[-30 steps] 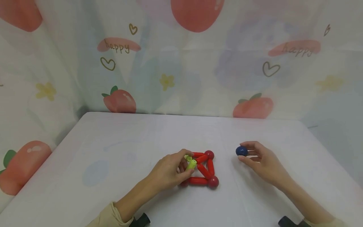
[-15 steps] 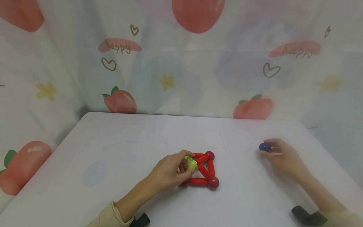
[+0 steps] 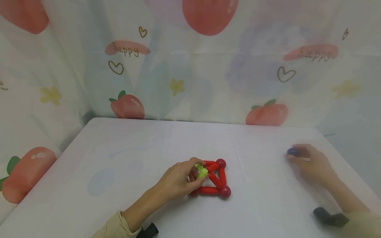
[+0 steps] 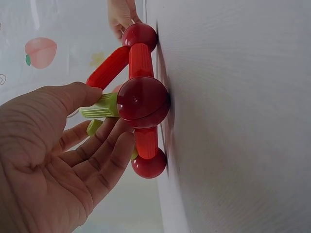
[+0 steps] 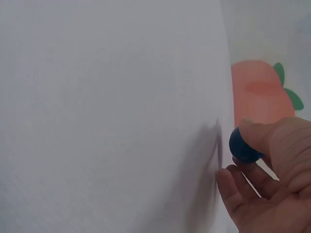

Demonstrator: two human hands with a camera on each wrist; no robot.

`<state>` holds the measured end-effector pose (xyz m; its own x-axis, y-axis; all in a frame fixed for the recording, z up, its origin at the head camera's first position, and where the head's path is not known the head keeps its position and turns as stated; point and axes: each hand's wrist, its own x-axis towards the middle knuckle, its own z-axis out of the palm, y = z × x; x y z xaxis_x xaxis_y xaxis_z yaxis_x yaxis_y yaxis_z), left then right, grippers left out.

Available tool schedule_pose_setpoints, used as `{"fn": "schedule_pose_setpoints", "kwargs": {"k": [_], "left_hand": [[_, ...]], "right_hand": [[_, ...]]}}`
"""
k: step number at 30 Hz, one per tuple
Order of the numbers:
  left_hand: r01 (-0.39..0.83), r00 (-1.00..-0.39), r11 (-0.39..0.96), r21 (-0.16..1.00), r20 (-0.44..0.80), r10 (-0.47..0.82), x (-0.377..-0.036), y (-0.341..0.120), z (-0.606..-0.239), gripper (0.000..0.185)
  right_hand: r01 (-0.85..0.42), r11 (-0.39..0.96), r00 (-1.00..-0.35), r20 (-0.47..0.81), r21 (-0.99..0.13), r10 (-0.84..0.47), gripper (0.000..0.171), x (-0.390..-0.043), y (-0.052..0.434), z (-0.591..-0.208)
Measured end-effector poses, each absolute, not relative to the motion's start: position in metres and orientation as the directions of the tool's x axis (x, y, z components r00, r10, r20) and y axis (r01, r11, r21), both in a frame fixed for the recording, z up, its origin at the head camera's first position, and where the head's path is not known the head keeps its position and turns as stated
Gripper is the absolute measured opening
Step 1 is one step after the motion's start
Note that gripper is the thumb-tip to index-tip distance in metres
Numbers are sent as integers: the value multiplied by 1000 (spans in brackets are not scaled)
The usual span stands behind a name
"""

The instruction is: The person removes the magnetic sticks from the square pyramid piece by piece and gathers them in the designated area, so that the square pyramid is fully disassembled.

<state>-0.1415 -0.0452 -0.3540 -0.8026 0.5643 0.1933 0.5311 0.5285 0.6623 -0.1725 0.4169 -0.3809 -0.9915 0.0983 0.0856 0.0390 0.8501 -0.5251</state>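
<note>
A frame of red rods (image 3: 209,190) and dark red balls (image 3: 225,191) lies on the white table. At its left side my left hand (image 3: 178,180) holds the yellow-green rods (image 3: 203,173), thumb and fingers around them. The left wrist view shows one yellow-green rod (image 4: 102,107) joined to a dark red ball (image 4: 143,102), with the thumb against it. Far to the right, my right hand (image 3: 314,167) pinches a blue ball (image 3: 292,151) between thumb and fingers. Part of that ball is covered by the thumb in the right wrist view.
The white table (image 3: 143,142) reaches back to a fabric backdrop (image 3: 205,76) printed with fruit, hearts and "happy". Dark wrist-worn devices show by both cuffs, such as the right one (image 3: 330,218).
My right hand has carried the blue ball to the right and slightly back, away from the red frame. The left hand has stayed in place on the yellow-green rods.
</note>
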Motion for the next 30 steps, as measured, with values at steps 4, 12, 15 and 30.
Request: {"fn": "schedule_pose_setpoints", "kwargs": {"k": [4, 12, 15, 30], "left_hand": [[531, -800, 522, 668, 192, 568, -141, -45, -355, 41], [534, -796, 510, 675, 196, 573, -141, -44, -354, 41], [536, -797, 513, 670, 200, 571, -142, -44, -354, 41], [524, -805, 547, 653, 170, 568, -142, -45, -355, 35]], "right_hand": [[53, 847, -993, 65, -529, 103, 65, -172, 420, -380], [27, 850, -993, 81, -527, 82, 62, -172, 424, -383], [7, 856, -994, 93, -517, 64, 61, -174, 425, -384], [-329, 866, -871, 474, -376, -125, 56, -155, 356, -358]]}}
